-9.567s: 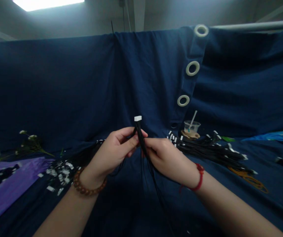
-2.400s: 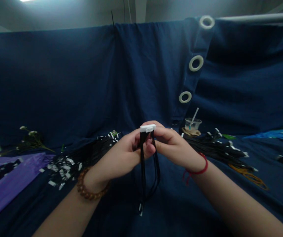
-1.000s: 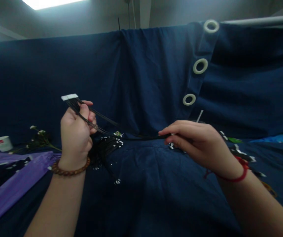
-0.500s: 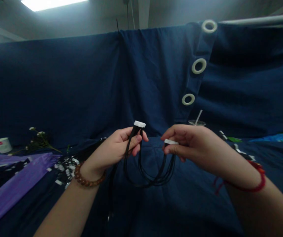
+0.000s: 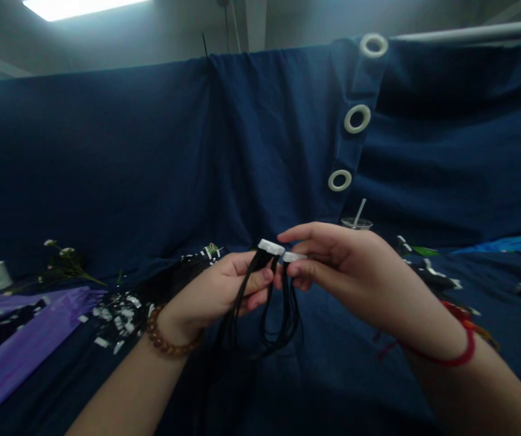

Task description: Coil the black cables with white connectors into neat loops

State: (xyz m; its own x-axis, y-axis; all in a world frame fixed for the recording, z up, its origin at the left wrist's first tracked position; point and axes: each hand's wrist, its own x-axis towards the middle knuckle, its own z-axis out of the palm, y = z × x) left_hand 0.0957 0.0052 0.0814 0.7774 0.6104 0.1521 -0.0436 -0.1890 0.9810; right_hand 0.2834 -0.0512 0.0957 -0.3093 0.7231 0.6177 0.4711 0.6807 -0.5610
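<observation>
My left hand fingers pinch one white plug, my right hand fingers pinch the other plug, the black wires looping below.

wire harness | thin black wires, bundled, folded into a hanging loop | white connector on left end, second white connector on right end | both ends raised, side by side, nearly touching | held above blue-draped counter
</observation>
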